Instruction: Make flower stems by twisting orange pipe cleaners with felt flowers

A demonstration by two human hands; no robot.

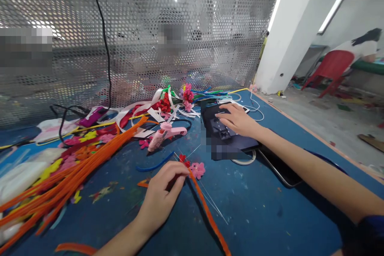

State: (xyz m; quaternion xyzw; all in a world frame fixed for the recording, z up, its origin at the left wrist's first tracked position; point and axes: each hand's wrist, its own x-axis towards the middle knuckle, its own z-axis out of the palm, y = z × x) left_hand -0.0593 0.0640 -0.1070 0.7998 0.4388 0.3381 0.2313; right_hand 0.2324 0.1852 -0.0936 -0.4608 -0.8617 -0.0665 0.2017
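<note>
My left hand (168, 184) pinches one end of an orange pipe cleaner (208, 210) between thumb and fingers, just above the blue tabletop. The stem slants down toward the near edge. Right beside those fingertips lie a pink felt flower (198, 171) and a small red flower (184, 161), with thin wires (214, 204) close by. My right hand (235, 120) reaches out with its fingers spread, fingertips on the dark screen of a tablet-like device (240, 143), part of which is blurred out. A pink glue gun (163, 136) lies between the two hands.
Orange pipe cleaners (90, 160) are bundled over felt flowers at left. Ribbons (123, 118) and finished-looking flowers (187, 96) lie by the perforated metal panel (180, 20). A dark phone (285, 170) rests under my right forearm. Another person sits on a red chair (334, 64) at far right.
</note>
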